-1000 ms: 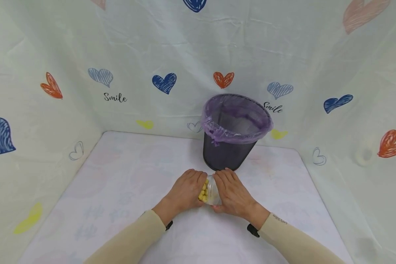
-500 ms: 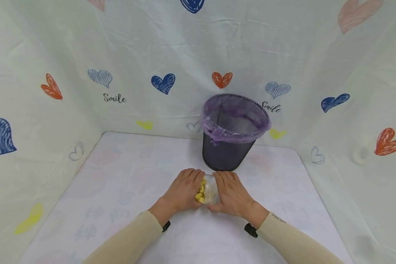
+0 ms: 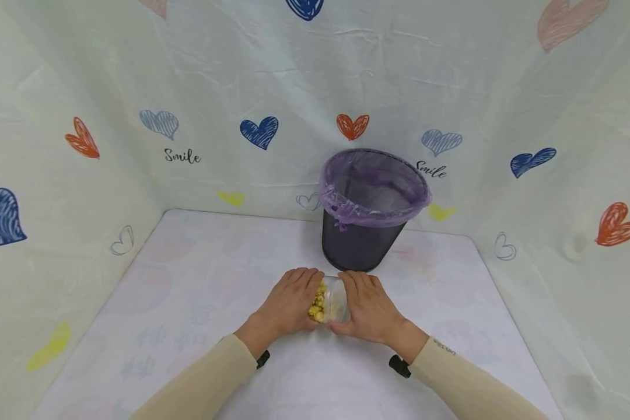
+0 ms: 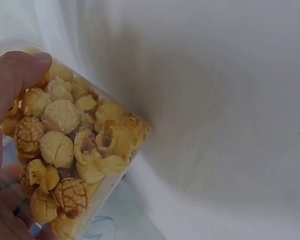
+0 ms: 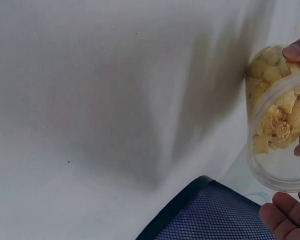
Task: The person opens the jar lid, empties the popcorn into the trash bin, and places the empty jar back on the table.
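Observation:
A clear plastic jar of popcorn (image 3: 318, 303) lies tilted on its side between the two hands, low over the table. My left hand (image 3: 289, 303) grips the jar's body; in the left wrist view its thumb (image 4: 20, 75) presses on the wall, with popcorn (image 4: 60, 117) showing through. My right hand (image 3: 373, 309) holds the jar's rimmed end, fingers on the far side and thumb on the near side. In the right wrist view, the clear round rim (image 5: 257, 165) faces the camera, right fingers (image 5: 287, 215) just below it. Whether a lid covers that end is hard to tell.
A dark mesh waste bin (image 3: 359, 245) with a purple liner (image 3: 375, 216) stands just beyond the hands, close to the right fingers. A pale cloth covers the table (image 3: 189, 291), and white heart-printed curtains (image 3: 215, 70) enclose the back and sides.
Both hands and the jar have shifted slightly left in the head view. More popcorn shows between the hands than a second ago. The grip of both hands looks the same.

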`<move>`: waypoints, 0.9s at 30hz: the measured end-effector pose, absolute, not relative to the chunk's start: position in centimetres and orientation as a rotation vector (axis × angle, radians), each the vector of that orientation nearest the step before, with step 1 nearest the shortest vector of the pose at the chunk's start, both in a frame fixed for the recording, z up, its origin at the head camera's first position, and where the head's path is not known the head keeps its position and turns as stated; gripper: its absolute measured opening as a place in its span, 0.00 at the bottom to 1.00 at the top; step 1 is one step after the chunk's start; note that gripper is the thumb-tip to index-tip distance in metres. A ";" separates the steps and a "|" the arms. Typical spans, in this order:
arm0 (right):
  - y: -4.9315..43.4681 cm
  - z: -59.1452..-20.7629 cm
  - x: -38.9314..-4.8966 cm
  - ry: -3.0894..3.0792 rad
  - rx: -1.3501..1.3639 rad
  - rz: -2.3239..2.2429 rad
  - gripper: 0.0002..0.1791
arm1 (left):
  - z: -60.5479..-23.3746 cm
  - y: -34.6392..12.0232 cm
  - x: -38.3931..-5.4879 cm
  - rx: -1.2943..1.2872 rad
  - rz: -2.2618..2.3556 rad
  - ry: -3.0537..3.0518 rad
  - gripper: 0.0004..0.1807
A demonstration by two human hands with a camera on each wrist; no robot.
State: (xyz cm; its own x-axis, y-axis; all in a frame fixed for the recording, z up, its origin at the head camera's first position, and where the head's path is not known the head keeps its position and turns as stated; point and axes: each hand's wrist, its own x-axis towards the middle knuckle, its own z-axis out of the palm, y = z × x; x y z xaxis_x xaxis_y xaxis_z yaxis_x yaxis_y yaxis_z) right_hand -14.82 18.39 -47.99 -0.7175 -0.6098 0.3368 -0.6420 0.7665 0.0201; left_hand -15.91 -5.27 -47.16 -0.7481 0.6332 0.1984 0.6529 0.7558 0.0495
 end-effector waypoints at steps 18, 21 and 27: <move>18.3 -48.0 -14.8 -2.718 0.925 0.218 0.60 | -47.3 -5.3 -16.0 -1.021 -0.161 -2.788 0.58; 18.2 -48.1 -14.8 -2.772 0.900 0.295 0.59 | -47.4 -5.3 -16.0 -1.019 -0.175 -2.778 0.57; 18.3 -48.3 -15.3 -2.562 1.034 0.100 0.57 | -47.6 -5.3 -16.0 -1.015 -0.157 -2.736 0.54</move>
State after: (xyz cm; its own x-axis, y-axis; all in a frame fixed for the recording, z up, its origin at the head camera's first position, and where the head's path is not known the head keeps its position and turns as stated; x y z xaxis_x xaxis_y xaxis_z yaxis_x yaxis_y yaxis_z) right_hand -15.30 18.32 -48.35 -0.6598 -0.6557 0.3670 -0.6824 0.7273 0.0727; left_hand -15.95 -5.25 -47.57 -0.7378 0.6306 0.2407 0.6540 0.7561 0.0241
